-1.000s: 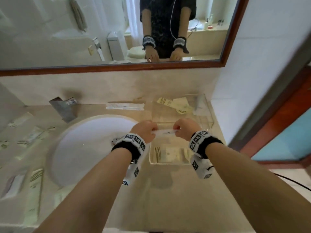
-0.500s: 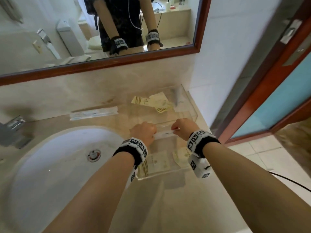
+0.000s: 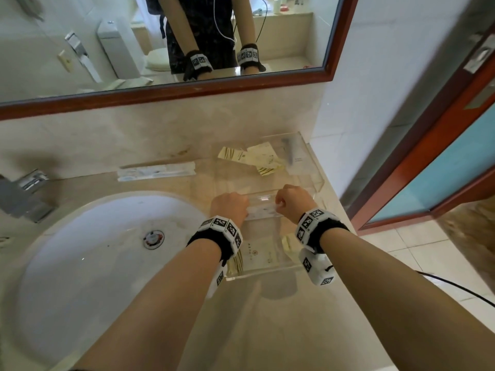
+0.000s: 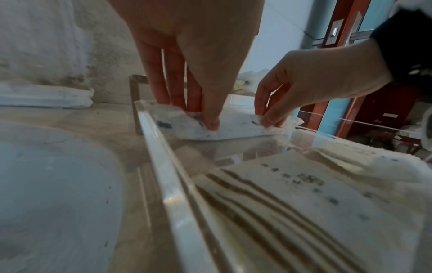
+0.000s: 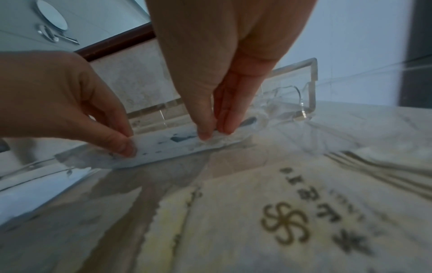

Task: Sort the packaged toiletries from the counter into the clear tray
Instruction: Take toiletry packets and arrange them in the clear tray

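So both hands are on one flat white plastic sachet with dark print (image 4: 224,127), dead centre of the head view, low over the clear acrylic tray (image 3: 318,180). Left hand (image 3: 229,207) pinches one end between thumb and fingertips; right hand (image 3: 293,200) pinches the other. My guess is they hold it stretched flat so it drops in neatly beside the cream packets with gold logo (image 5: 292,221) already lying inside. Can't say whether it touches the tray floor yet. A long white wrapped packet (image 3: 156,171) waits on the beige marble counter (image 3: 267,330), left of the tray. The sachet print's too blurry to read.
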Demonstrator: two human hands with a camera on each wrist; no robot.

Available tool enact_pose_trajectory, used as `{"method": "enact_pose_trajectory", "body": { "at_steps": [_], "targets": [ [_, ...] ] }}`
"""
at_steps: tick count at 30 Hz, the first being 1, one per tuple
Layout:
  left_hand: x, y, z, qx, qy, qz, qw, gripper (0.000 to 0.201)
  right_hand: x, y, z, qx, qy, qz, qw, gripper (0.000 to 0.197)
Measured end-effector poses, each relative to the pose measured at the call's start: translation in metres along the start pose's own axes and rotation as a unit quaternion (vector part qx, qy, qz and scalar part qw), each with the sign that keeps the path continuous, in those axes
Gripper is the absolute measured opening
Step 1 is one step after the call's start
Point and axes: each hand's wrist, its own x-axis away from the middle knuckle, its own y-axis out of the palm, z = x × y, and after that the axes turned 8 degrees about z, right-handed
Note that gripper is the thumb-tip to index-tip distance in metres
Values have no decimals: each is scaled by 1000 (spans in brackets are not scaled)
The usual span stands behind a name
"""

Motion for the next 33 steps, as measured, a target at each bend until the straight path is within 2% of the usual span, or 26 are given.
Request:
{"method": "enact_pose_trajectory", "body": {
  "at_steps": [7, 12, 16, 18, 21, 24, 28, 33],
  "targets": [
    [-4, -1, -3, 13, 1, -7, 1000, 21, -4, -8, -3, 22, 7, -22, 999, 28],
    [-3, -6, -4, 28, 13, -11, 999, 25, -1, -17, -2, 17, -2, -29, 999, 25],
    [-3, -18, -10, 47, 38, 28, 998, 32, -3, -34, 1, 1, -20, 9, 1000, 29],
    [-9, -26, -14, 64, 32, 73, 995, 37, -8, -46, -1, -8, -4, 38, 999, 35],
    [-27, -40, -19, 103, 10, 134, 986, 35, -20, -65, -4, -7, 31, 105, 994, 41],
    [-50, -57, -19, 122, 13, 161, 979, 29, -32, -79, -5, 7, 68, 155, 985, 37],
    [-81, -67, -17, 104, 25, 98, 989, 34, -53, -81, 3, -20, 115, 163, 980, 36],
    [-104, -60, -19, 61, 43, 44, 996, 45, -76, -76, 12, -38, 198, 83, 976, 53]
  ]
}}
